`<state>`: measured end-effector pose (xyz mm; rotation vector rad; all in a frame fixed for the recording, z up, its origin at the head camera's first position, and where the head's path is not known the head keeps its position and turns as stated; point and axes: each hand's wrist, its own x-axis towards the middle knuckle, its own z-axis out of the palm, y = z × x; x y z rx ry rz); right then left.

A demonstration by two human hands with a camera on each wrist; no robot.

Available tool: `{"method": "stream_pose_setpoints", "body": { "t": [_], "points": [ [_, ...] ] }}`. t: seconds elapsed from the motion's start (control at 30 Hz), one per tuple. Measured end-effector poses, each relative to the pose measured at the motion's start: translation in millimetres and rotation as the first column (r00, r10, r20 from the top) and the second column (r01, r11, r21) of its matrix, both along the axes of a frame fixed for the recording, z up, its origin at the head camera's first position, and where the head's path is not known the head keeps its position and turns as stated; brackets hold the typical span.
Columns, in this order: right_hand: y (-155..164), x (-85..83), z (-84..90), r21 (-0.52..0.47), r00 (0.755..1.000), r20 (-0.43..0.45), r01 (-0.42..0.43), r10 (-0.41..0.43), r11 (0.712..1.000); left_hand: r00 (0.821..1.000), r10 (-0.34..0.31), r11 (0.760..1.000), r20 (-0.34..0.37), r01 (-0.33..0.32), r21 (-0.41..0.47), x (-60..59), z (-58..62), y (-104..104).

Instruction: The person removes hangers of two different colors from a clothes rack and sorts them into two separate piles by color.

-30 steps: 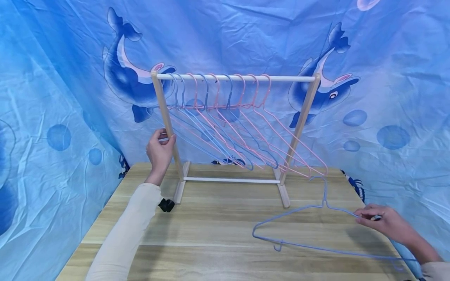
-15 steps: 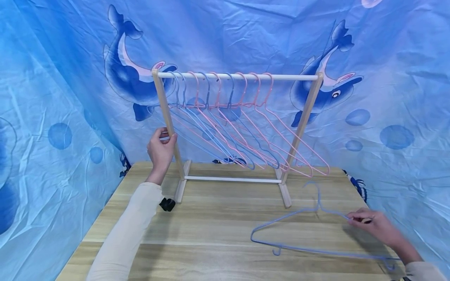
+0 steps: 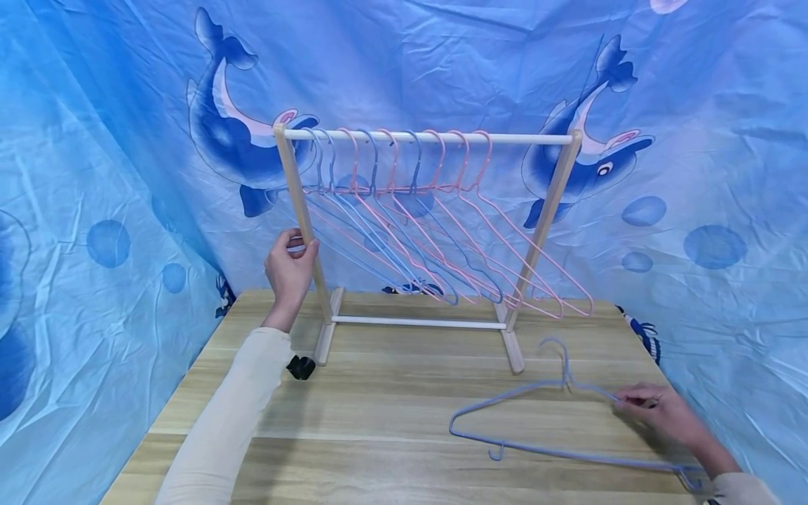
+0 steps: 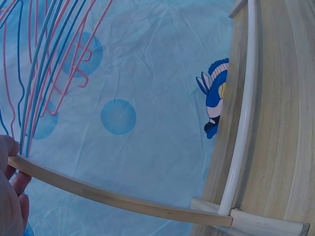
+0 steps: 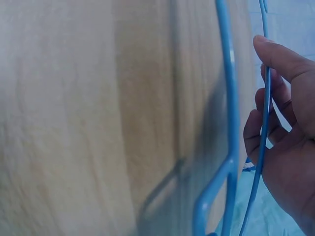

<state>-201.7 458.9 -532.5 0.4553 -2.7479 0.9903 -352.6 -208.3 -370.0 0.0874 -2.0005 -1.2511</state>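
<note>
A small wooden rack (image 3: 301, 210) with a white top rail (image 3: 429, 137) stands at the back of the wooden table (image 3: 379, 414). Several pink and blue wire hangers (image 3: 429, 238) hang on the rail. My left hand (image 3: 289, 266) grips the rack's left upright, seen in the left wrist view as a wooden post (image 4: 118, 199) by my fingers (image 4: 12, 196). A loose blue wire hanger (image 3: 536, 428) lies low over the table at the right. My right hand (image 3: 653, 410) pinches its upper wire arm; the right wrist view shows fingers (image 5: 280, 123) curled round the blue wire (image 5: 263, 147).
A blue dolphin-print cloth (image 3: 95, 175) covers the wall behind and drapes both sides of the table. A small black object (image 3: 300, 367) lies beside the rack's left foot (image 3: 323, 344). The rack's white lower bar (image 3: 416, 322) spans between its feet.
My right hand has drawn the loose blue hanger leftward and toward the table's front, so it lies lower. My left hand keeps its grip on the upright.
</note>
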Motion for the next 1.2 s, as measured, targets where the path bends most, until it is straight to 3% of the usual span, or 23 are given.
{"method": "stream_pose_setpoints", "body": {
  "t": [0.37, 0.97, 1.2],
  "points": [
    [-1, -4.7, -9.2, 0.003, 1.000, -0.010, 0.027, -0.027, 1.000, 1.000, -0.002, 1.000, -0.006, 0.002, 0.004, 0.2, -0.3, 0],
    [1, -7.0, -16.2, 0.121, 0.997, 0.025, 0.068, -0.071, 0.990, 1.000, -0.011, 1.000, -0.002, 0.011, 0.004, 0.6, -0.7, -1],
    [2, -7.1, -11.2, 0.135, 0.987, 0.127, 0.082, -0.099, 0.987, 1.000, -0.010, 1.000, -0.009, 0.010, 0.008, 0.3, -0.9, 0]
  ]
}}
